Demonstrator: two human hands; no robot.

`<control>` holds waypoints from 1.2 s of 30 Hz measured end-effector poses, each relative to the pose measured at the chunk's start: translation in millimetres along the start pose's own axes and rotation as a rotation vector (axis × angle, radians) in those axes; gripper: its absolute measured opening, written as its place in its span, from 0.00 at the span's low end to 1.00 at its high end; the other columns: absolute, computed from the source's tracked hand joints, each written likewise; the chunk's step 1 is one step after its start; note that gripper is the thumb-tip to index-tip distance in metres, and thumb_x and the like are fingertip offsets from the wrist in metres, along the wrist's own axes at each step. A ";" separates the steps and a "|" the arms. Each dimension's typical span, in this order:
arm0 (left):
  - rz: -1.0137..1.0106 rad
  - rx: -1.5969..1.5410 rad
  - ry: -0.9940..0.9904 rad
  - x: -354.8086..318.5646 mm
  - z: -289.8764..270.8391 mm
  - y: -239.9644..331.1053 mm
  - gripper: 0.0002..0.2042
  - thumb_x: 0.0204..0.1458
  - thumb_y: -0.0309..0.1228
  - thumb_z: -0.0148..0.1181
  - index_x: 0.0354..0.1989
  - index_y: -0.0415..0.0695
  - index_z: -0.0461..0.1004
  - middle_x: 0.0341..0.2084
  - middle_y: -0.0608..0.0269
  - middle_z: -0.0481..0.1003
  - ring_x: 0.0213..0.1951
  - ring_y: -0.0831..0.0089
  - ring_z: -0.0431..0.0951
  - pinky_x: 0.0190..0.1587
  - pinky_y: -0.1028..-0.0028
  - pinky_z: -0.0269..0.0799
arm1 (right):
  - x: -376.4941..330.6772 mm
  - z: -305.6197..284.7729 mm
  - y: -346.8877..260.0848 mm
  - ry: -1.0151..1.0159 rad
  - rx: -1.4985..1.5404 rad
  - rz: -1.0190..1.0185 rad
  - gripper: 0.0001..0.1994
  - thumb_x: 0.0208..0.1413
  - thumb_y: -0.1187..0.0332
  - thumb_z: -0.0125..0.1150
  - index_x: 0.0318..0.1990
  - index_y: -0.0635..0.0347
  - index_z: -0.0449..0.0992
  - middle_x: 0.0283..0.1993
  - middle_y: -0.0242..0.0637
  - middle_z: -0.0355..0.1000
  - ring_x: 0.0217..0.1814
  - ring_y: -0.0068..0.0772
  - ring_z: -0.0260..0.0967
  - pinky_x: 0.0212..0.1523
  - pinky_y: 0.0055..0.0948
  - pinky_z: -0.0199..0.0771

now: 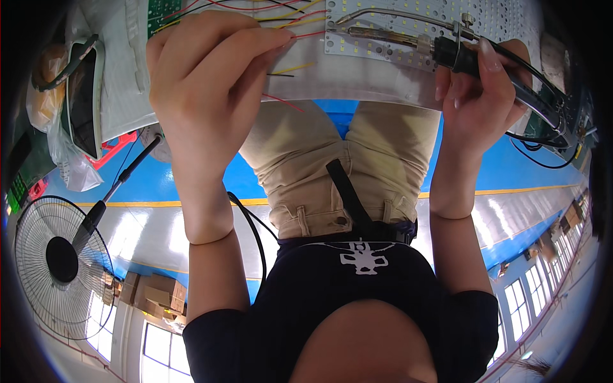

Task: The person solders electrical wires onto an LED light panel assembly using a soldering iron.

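My left hand [207,80] is closed, thumb and forefinger pinching a thin red wire [311,34] whose end reaches the edge of a white LED board [377,50]. Several red, yellow and black wires lie around and behind that hand, some sticking out below the fingers. A green circuit board [163,9] lies partly behind it. In my right hand [482,96] is a soldering iron [458,56] with a black handle and a curved metal feed tube [389,13] clamped above it. Its tip points left, over the LED board; whether it touches anything I cannot tell.
The white worktable [396,89] ends just before my lap. At its left lie a phone-like dark-screened device [85,96] and a clear plastic bag [80,166]. A standing fan [62,258] is at lower left. Black cables [543,163] hang at the right.
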State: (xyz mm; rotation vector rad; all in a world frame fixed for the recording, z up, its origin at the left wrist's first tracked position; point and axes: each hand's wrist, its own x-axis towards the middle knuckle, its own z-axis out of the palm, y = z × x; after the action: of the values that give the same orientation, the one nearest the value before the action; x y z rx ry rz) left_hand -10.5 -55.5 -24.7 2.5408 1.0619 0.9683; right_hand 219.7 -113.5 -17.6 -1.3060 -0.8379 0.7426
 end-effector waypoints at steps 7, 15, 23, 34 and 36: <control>0.004 0.013 -0.004 0.2 -0.8 0.6 0.11 0.35 0.20 0.70 0.30 0.44 0.82 0.26 0.67 0.77 0.30 0.73 0.74 0.37 0.76 0.64 | -1.4 -0.2 0.2 0.019 0.023 0.003 0.08 0.54 0.73 0.53 0.25 0.60 0.64 0.10 0.30 0.53 0.07 0.20 0.48 0.10 0.26 0.58; 0.007 0.015 0.001 0.2 0.1 -0.1 0.11 0.36 0.20 0.71 0.30 0.45 0.82 0.26 0.67 0.77 0.30 0.73 0.74 0.37 0.76 0.64 | 1.1 -1.5 1.1 -0.017 0.019 -0.017 0.08 0.55 0.73 0.52 0.24 0.58 0.64 0.10 0.30 0.53 0.07 0.19 0.48 0.09 0.25 0.57; -0.004 0.037 -0.004 0.6 -1.4 2.7 0.10 0.36 0.21 0.71 0.30 0.44 0.82 0.26 0.66 0.77 0.31 0.73 0.75 0.37 0.76 0.63 | -0.6 -4.6 5.2 -0.030 0.043 -0.008 0.09 0.56 0.73 0.50 0.24 0.58 0.63 0.10 0.30 0.53 0.07 0.20 0.47 0.09 0.25 0.55; -0.097 0.012 0.032 -3.1 -19.1 13.0 0.10 0.36 0.22 0.71 0.30 0.45 0.82 0.29 0.66 0.76 0.33 0.71 0.75 0.37 0.75 0.67 | 1.8 -3.1 -3.1 -0.020 0.017 0.070 0.11 0.58 0.72 0.45 0.22 0.57 0.58 0.09 0.32 0.53 0.07 0.22 0.47 0.09 0.25 0.53; -0.119 0.051 -0.022 -7.6 -28.6 13.6 0.10 0.35 0.23 0.71 0.30 0.46 0.82 0.29 0.66 0.76 0.33 0.71 0.74 0.36 0.75 0.66 | 1.7 -2.0 0.2 -0.031 0.079 0.072 0.11 0.58 0.71 0.45 0.22 0.57 0.58 0.09 0.31 0.52 0.07 0.22 0.46 0.09 0.25 0.53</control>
State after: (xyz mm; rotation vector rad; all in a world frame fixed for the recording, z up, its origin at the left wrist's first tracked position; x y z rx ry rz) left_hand -25.6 -71.9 -0.9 2.4890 1.2314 0.8911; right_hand 222.3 -113.1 -17.8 -1.2624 -0.7822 0.8461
